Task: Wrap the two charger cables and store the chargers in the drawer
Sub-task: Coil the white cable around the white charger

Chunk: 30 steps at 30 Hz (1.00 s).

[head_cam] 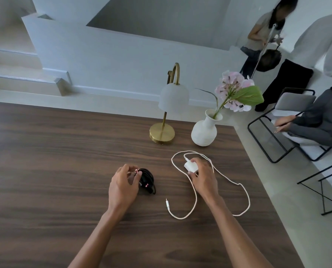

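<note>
**Desk:** Head view, looking down on a dark wooden table [45,151]. What can't we make out?

**Photographer:** No drawer is in view. The black charger [146,180] is a dark bundle with its cable already coiled; where the brick ends and the cord begins is hard to tell. Three bystanders beyond the table's right edge are cut off by the frame.

**Desk:** Place things against the white vase [204,132].

**Photographer:** The white charger [190,165] lies just in front of the vase, under the right hand [204,176], whose fingers and thumb close around the plug block. Its white cable [246,196] sprawls unwrapped in loose loops around that hand, the free connector ending nearer the camera. The left hand [122,185] is left of the vase and nearer the camera, fingertips pinching a small connector at the black bundle's top edge. A brass lamp [162,132] stands just left of the vase.
</note>
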### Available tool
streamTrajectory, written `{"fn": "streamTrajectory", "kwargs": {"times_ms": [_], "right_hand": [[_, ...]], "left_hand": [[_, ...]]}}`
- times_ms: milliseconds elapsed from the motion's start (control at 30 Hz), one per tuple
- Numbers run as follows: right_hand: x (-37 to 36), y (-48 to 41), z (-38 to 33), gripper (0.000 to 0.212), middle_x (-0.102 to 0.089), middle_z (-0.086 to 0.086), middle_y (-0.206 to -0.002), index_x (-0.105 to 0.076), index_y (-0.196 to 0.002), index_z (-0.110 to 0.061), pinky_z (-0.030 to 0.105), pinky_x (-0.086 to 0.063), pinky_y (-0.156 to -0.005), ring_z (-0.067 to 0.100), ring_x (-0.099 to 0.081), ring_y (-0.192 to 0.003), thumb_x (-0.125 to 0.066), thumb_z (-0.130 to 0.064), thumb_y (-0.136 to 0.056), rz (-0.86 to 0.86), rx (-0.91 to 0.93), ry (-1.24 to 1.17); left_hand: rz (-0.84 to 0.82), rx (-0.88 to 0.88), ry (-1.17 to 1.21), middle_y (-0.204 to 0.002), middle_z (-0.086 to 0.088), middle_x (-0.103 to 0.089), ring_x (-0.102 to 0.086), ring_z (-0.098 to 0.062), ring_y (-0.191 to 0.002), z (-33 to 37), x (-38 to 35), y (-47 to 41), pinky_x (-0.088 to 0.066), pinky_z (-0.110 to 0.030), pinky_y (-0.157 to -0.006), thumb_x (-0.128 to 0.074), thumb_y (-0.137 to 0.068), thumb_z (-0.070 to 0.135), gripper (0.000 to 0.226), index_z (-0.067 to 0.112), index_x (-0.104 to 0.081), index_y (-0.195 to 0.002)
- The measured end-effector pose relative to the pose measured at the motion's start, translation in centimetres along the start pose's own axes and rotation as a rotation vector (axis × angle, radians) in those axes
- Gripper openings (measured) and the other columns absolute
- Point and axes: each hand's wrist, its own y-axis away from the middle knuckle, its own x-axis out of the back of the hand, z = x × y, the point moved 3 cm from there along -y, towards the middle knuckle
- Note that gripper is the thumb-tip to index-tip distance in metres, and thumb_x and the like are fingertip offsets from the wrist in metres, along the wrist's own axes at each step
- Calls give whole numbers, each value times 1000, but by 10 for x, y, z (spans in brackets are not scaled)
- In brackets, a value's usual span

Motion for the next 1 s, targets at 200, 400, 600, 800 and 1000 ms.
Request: {"fn": "streamTrajectory", "kwargs": {"times_ms": [200,400,600,800,1000], "right_hand": [[17,18,-11,28,-70,-2,-113,-60,-113,-16,23,-41,-77,17,-64,-94,-72,-12,-88,150,-81,-213],[35,69,-43,34,-71,-5,-102,-59,-110,-20,18,-55,-77,9,-70,-90,-80,-16,-84,295,-5,-517],[34,97,-58,38,-72,-12,-102,-60,-108,-27,26,-59,-79,9,-72,-92,-84,-16,-80,276,24,-639],[54,91,-55,38,-71,-19,-113,-60,-118,-34,25,-56,-91,3,-68,-107,-77,-20,-87,90,43,-709],[93,43,-56,29,-65,-17,-129,-65,-129,-23,9,-42,-100,-7,-56,-123,-56,-20,-101,-29,265,-465]], "left_hand": [[54,-136,61,-92,10,-71,-68,-5,-83,51,2,10,-58,-22,-73,-67,-93,15,6,18,-72,-94],[-296,-12,169,-70,4,-75,-56,-1,-56,80,-36,7,-47,-18,-59,-65,-94,41,24,38,-72,-72],[-413,98,340,-79,6,-81,-77,-12,-80,79,-51,12,-57,-23,-73,-77,-85,37,15,23,-83,-88],[-439,57,256,-72,3,-75,-58,-3,-59,74,-38,8,-48,-14,-60,-83,-81,27,9,24,-81,-89],[-622,-130,90,-73,13,-72,-62,7,-64,94,-22,4,-47,-8,-62,-79,-85,26,15,20,-79,-99]]}}
